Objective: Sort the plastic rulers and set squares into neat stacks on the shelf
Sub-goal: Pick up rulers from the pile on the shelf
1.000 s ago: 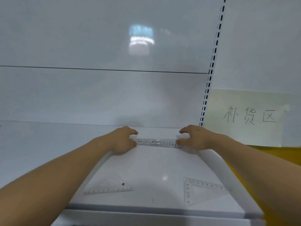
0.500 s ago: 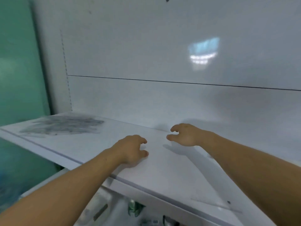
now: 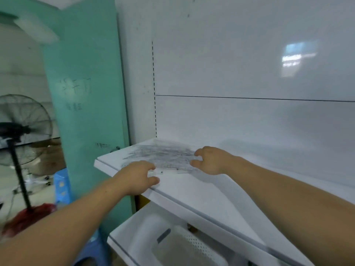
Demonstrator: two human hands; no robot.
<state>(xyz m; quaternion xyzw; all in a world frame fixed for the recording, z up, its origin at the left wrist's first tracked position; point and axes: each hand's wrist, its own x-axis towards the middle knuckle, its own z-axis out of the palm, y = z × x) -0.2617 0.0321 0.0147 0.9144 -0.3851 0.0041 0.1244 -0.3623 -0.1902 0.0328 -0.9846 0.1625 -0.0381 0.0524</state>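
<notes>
A blurred grey heap of clear plastic rulers and set squares (image 3: 165, 155) lies at the left end of the white shelf (image 3: 207, 196). My left hand (image 3: 137, 177) hovers at the heap's near edge with its fingers loosely curled, and nothing shows in it. My right hand (image 3: 212, 160) is at the heap's right edge, fingers and thumb apart and loosely curled, also holding nothing. Whether the fingertips touch the plastic cannot be told.
A green panel (image 3: 86, 112) stands left of the shelf, with a standing fan (image 3: 21, 129), a blue stool (image 3: 61, 187) and a red mop head (image 3: 28, 217) beyond it. Below the shelf, a lower shelf holds a white perforated basket (image 3: 184, 244).
The view has swung left along the shelf. Both hands let go of the straight ruler at the right end and moved left to the heap of rulers.
</notes>
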